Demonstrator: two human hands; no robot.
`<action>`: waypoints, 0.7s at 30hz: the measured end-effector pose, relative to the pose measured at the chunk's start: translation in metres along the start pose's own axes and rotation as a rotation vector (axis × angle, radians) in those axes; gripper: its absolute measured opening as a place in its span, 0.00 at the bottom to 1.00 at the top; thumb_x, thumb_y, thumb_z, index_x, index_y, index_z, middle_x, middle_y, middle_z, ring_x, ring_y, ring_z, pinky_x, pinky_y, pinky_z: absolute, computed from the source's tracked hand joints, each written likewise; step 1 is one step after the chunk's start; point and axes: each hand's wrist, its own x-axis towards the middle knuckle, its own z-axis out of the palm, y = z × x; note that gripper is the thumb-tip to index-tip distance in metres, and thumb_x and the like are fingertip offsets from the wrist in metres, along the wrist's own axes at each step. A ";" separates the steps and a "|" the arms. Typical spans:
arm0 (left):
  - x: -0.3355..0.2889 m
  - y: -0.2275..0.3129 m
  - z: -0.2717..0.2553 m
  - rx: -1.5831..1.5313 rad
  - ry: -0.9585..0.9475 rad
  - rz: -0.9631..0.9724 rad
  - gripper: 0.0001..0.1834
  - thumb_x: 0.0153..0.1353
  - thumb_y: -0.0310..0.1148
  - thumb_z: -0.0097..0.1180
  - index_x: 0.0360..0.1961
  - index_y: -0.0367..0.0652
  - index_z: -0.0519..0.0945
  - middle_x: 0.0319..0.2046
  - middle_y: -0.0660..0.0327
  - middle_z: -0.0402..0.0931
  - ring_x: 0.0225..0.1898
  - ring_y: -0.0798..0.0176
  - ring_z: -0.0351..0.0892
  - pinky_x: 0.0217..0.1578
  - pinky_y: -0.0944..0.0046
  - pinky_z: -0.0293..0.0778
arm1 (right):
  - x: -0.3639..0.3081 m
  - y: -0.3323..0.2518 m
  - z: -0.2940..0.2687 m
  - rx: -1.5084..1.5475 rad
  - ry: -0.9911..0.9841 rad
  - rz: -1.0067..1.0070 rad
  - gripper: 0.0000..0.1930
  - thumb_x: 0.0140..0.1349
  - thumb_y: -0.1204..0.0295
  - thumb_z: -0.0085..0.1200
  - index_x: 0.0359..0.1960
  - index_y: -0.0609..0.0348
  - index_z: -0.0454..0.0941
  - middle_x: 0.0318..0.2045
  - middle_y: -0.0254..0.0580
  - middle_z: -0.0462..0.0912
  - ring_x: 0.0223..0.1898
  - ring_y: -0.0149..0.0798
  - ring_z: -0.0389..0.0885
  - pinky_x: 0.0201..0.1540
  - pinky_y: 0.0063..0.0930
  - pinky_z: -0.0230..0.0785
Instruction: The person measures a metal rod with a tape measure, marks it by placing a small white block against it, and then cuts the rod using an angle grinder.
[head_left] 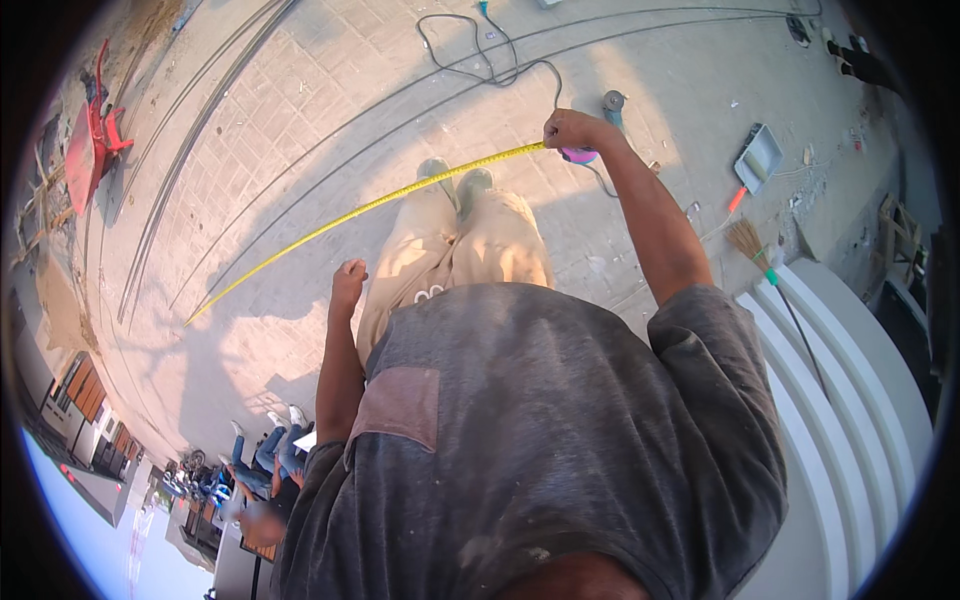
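My right hand (577,130), arm stretched forward, is closed on a tape measure. Just under the fist shows a pink-purple rounded part (579,156), which looks like its case; the fingers hide the rest. From there the yellow tape blade (370,208) runs out far to the left, passing in front of my shoes, and slopes down to a free end near the ground. My left hand (349,284) hangs beside my left thigh with its fingers curled in, apart from the blade, and nothing shows in it.
Long thin rods (190,130) lie across the paving. Beyond my right hand are an angle grinder (613,106) and a loose dark cable (490,75). Rightward lie a dustpan (758,158), a broom (748,243) and white steps (850,400). A red wheelbarrow (85,155) stands far left; people (265,485) sit lower left.
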 end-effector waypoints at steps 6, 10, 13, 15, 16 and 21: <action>0.020 0.015 0.005 0.066 -0.061 -0.065 0.23 0.65 0.41 0.54 0.50 0.30 0.78 0.39 0.55 0.82 0.38 0.62 0.81 0.43 0.62 0.75 | 0.022 0.011 -0.029 0.005 -0.114 0.071 0.11 0.51 0.65 0.55 0.30 0.58 0.83 0.29 0.44 0.85 0.33 0.46 0.83 0.37 0.39 0.74; 0.048 0.043 0.010 0.064 -0.101 -0.107 0.23 0.62 0.43 0.55 0.51 0.36 0.77 0.38 0.62 0.78 0.37 0.66 0.78 0.31 0.67 0.70 | 0.032 0.034 -0.049 -0.049 -0.029 0.090 0.10 0.52 0.67 0.54 0.32 0.55 0.84 0.29 0.43 0.86 0.33 0.46 0.84 0.37 0.39 0.75; 0.069 0.072 0.024 0.058 -0.148 -0.125 0.23 0.62 0.42 0.55 0.51 0.36 0.77 0.38 0.61 0.79 0.37 0.66 0.78 0.32 0.66 0.71 | 0.041 0.044 -0.074 -0.113 -0.050 0.143 0.09 0.53 0.67 0.52 0.31 0.54 0.84 0.30 0.44 0.86 0.35 0.46 0.84 0.39 0.40 0.75; 0.095 0.102 0.036 0.151 -0.196 -0.047 0.22 0.63 0.42 0.54 0.51 0.35 0.77 0.39 0.59 0.80 0.39 0.65 0.80 0.35 0.65 0.72 | 0.046 0.063 -0.083 -0.159 -0.033 0.154 0.09 0.54 0.66 0.52 0.31 0.52 0.84 0.31 0.43 0.85 0.36 0.45 0.84 0.39 0.41 0.75; 0.103 0.115 0.042 0.141 -0.169 0.009 0.22 0.63 0.42 0.54 0.50 0.35 0.78 0.40 0.58 0.80 0.40 0.64 0.80 0.37 0.65 0.72 | 0.051 0.064 -0.092 -0.178 -0.017 0.153 0.09 0.55 0.66 0.53 0.32 0.51 0.84 0.32 0.42 0.85 0.37 0.44 0.84 0.40 0.42 0.74; 0.120 0.183 0.089 0.034 -0.101 0.033 0.20 0.65 0.40 0.55 0.49 0.33 0.78 0.40 0.56 0.81 0.41 0.63 0.81 0.44 0.64 0.73 | 0.090 0.096 -0.091 -0.323 -0.007 0.143 0.10 0.61 0.63 0.53 0.40 0.46 0.83 0.37 0.36 0.84 0.42 0.39 0.84 0.44 0.44 0.71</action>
